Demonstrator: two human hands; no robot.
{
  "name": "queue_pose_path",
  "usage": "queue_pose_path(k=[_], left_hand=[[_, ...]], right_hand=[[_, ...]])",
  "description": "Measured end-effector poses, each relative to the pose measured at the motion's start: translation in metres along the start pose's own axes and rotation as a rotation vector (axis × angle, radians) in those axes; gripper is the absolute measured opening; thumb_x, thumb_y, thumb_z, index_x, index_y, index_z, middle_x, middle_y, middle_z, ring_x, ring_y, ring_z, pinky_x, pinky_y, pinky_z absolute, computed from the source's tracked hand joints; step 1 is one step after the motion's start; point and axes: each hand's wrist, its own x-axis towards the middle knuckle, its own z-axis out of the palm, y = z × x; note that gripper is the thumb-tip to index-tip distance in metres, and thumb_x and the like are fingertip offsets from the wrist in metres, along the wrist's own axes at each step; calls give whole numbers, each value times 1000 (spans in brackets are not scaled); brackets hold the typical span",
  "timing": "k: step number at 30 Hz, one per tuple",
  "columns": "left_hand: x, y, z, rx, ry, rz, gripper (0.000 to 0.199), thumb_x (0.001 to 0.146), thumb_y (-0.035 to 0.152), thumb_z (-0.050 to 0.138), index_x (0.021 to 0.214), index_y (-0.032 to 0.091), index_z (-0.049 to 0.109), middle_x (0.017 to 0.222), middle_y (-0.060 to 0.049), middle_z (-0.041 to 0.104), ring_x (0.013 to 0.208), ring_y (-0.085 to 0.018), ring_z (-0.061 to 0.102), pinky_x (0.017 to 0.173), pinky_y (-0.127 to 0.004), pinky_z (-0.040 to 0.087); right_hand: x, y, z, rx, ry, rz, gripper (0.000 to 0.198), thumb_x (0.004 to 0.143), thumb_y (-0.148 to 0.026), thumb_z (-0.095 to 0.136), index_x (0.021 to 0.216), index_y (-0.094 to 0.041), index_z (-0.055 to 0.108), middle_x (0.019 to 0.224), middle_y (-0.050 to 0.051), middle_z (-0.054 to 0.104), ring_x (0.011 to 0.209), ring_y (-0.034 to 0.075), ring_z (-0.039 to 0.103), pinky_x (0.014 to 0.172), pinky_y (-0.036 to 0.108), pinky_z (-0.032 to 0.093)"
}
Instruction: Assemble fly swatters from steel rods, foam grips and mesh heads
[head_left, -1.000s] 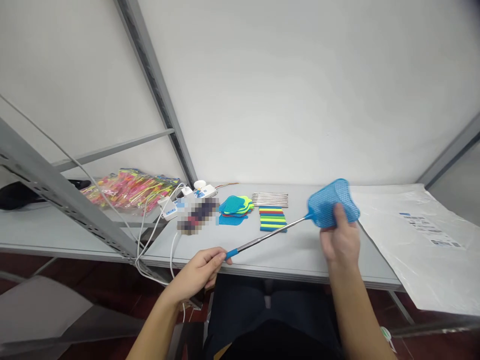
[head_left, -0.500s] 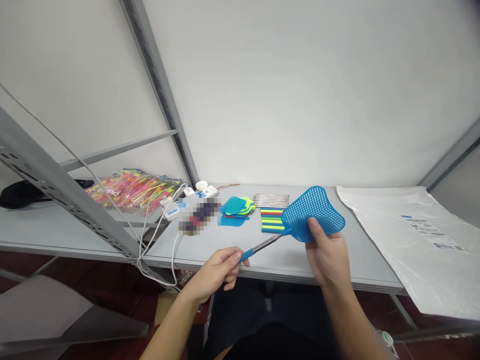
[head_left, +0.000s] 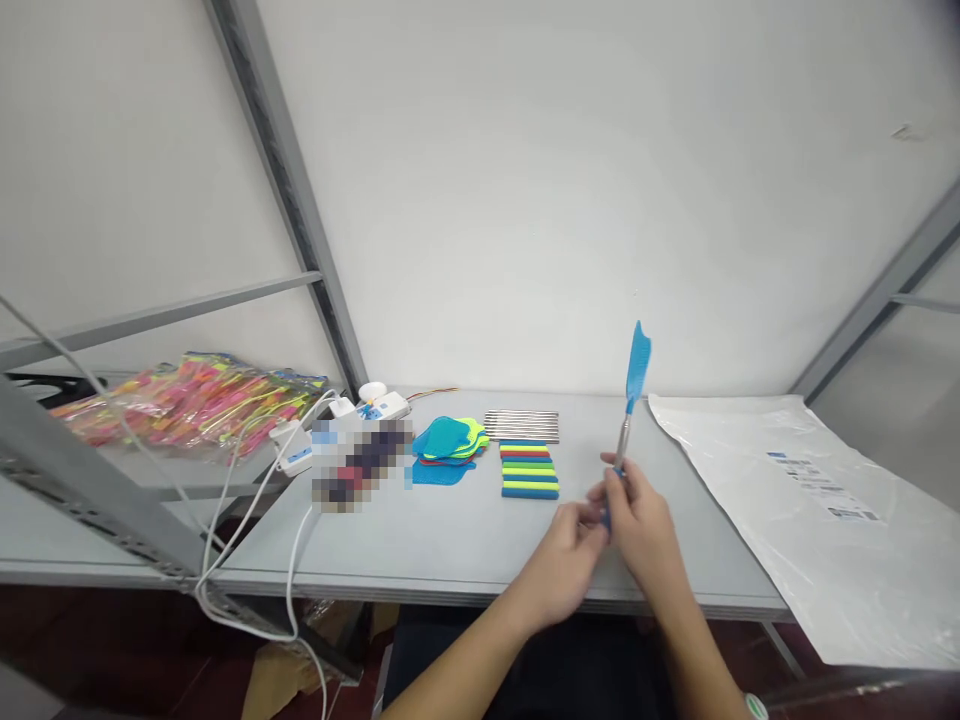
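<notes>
A blue fly swatter [head_left: 638,362] with a metal rod stands nearly upright over the right part of the table, its perforated head seen edge-on. My right hand [head_left: 637,515] is closed round its blue handle, just under the rod. Lower down, my left hand [head_left: 566,560] is closed on the bottom end of the same handle, touching the right hand. Left of the hands lies a row of coloured handle tubes [head_left: 529,470] in blue, yellow, green and red. Behind them rest several metal rods [head_left: 522,426], and further left a pile of loose swatter heads [head_left: 448,450].
A white plastic mailer bag [head_left: 810,520] with printed labels covers the table's right side. Power strips [head_left: 296,450] with white cables and a blurred-out object [head_left: 364,468] sit at left. Bagged colourful items [head_left: 217,405] lie beyond the grey metal shelf post [head_left: 281,180].
The swatter has turned from slanted and face-on to upright and edge-on. My right hand has gone from its head to the handle; my left hand has moved right. The view has shifted somewhat.
</notes>
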Motion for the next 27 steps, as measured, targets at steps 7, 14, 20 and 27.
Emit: queue_pose_path(k=[7,14,20,27], left_hand=[[2,1,-60,707,31,364,19,97,21,38,95,20,58,104,-7,55,100,-20,50,92,-35,40],[14,2,-127,892,257,374,18,98,22,38,95,21,56,102,-6,55,100,-21,50,91,-37,40],[33,28,-156,977,185,235,25,99,29,35,91,21,56,96,-5,57,91,-20,55,81,-34,44],[80,44,-137,1233,-79,348,25,96,30,42,80,18,58,83,-3,59,77,-17,57,63,-27,41]], right_hand=[[80,49,-32,-827,58,104,47,96,-32,24,126,-13,55,87,15,68,76,28,63,64,35,42],[93,80,5,-983,-27,25,40,91,-27,41,120,-5,58,102,21,57,97,33,56,75,37,41],[112,44,14,-915,-79,-225,37,95,-26,32,108,-14,65,88,11,57,77,22,57,68,31,39],[190,0,91,-769,-330,-500,30,87,-24,42,64,-20,61,72,3,60,65,15,54,56,27,31]])
